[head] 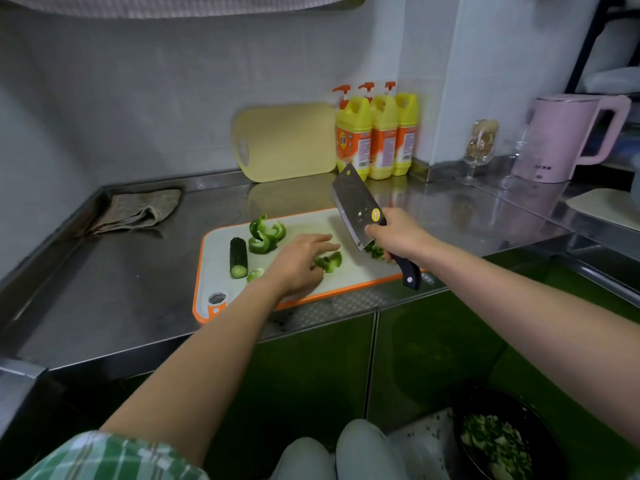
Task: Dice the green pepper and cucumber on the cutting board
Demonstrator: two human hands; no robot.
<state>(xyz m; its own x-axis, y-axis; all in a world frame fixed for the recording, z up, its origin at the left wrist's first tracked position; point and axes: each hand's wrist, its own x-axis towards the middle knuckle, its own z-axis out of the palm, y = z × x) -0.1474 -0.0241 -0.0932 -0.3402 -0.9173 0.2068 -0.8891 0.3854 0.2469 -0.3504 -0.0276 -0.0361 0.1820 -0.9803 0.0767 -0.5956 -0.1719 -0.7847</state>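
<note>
Left hand (301, 266) flat, fingers straight over pepper pieces (329, 262); right hand (398, 240) grips cleaver (356, 206) beside.

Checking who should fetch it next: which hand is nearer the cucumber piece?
Left. The left hand lies just right of the cucumber; the right hand, holding the cleaver, is farther right.

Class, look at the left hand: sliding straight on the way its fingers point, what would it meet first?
Probably the cleaver, its blade held tilted by the right hand just beyond the fingers of the left hand. Depth is unclear, so it might pass beneath.
</note>
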